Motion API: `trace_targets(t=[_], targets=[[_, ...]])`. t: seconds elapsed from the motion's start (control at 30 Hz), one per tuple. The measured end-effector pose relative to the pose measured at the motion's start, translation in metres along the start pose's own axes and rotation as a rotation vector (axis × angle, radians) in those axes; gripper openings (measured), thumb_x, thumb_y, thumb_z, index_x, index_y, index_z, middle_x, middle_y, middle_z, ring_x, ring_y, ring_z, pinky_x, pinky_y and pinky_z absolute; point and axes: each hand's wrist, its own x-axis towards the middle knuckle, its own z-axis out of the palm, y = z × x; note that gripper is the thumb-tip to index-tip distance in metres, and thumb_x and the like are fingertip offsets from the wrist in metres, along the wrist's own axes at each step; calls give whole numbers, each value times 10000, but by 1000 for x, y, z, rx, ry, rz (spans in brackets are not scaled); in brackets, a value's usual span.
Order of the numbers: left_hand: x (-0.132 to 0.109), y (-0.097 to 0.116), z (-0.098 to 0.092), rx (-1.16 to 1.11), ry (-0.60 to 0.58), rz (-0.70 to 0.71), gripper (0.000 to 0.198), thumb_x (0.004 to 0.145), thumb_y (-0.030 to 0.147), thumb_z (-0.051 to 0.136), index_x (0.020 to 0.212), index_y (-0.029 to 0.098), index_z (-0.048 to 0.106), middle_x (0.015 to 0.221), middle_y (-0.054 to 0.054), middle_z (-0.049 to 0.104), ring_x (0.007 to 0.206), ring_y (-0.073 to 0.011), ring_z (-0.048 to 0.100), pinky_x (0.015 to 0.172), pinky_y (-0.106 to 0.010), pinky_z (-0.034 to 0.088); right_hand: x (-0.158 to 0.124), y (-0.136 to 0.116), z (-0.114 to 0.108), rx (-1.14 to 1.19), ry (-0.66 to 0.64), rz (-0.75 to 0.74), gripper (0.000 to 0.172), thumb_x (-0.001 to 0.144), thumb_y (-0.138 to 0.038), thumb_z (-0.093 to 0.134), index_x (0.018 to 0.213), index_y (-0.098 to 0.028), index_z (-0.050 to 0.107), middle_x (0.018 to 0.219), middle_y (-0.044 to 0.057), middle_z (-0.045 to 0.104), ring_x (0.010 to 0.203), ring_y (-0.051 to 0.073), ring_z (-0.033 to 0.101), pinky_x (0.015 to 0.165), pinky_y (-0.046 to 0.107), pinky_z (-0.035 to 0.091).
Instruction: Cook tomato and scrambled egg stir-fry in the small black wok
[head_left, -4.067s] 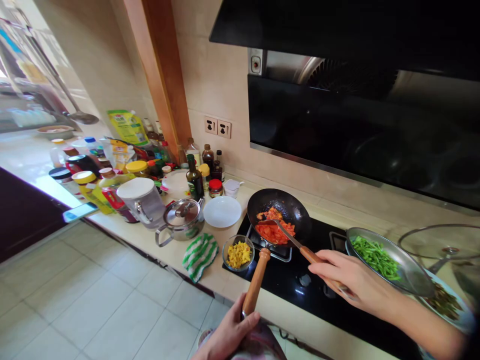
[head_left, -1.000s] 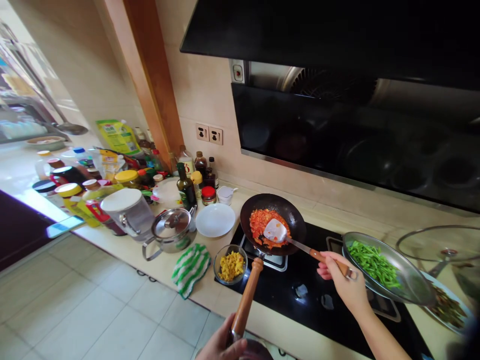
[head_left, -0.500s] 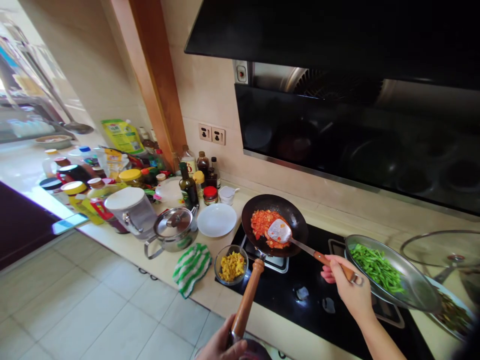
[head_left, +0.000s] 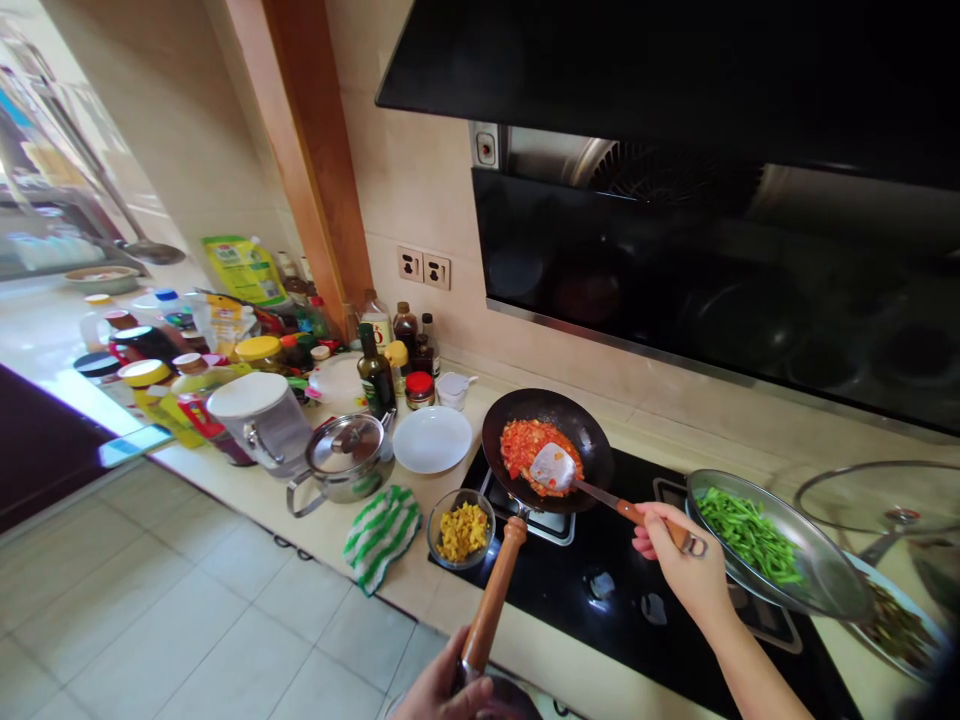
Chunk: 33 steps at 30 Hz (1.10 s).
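Over the wok [head_left: 547, 450], spatula [head_left: 553, 466] blade pointing away-left, right hand [head_left: 679, 565] fingers gripping its handle.

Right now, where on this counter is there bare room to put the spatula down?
Free patches: the black cooktop glass in front of the wok, between the egg bowl and the right hand; the counter strip left of the striped cloth. The white plate is empty. Behind the steel pot, jars and bottles crowd.
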Motion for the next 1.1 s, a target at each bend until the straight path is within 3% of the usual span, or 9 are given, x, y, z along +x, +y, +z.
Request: trace_targets(t=[0.17,0.3,0.5,0.63,0.87,1.1], targets=[[2,-8,0,-3,11,-62,1116,614,808,599,1443,99,367,1456,-157,466,1345,-353,391,1149,-400,272,-2,-3,-1,-4,-35,30,393,774,-510,601,920,-155,685,644,55,690,530,185,671,497,257,564],[0,-4,1,-46,66,-38,1033,606,772,649,1395,133,457,1410,-128,521,1324,-361,413,1140,-395,294,-5,-5,3,4,-23,58,359,745,-480,616,889,-157,684,598,40,673,496,179,655,463,248,546],[-2,4,5,-120,116,12,909,598,707,715,1320,182,545,1171,-83,669,1211,-334,508,1047,-379,412,0,-8,13,28,-19,-1,393,742,-499,609,891,-143,689,641,58,689,535,184,671,504,260,569],[1,1,6,-138,143,26,875,589,698,730,1281,185,574,1108,-82,680,1177,-318,524,1006,-349,439,1,-8,6,22,28,-24,433,760,-519,604,944,-136,688,689,75,708,573,194,688,538,272,587],[10,-18,8,-199,63,-73,997,557,750,707,1353,189,488,763,-26,657,877,-242,607,758,-294,524,-7,-12,-5,-3,-20,-20,411,744,-522,625,885,-142,694,646,70,697,533,198,680,501,270,577],[11,-25,8,-150,87,-34,974,582,762,680,1346,187,497,871,-53,673,985,-272,575,854,-345,509,0,-20,-3,1,-38,7,402,738,-516,631,886,-147,694,609,60,691,508,199,675,467,264,561]])
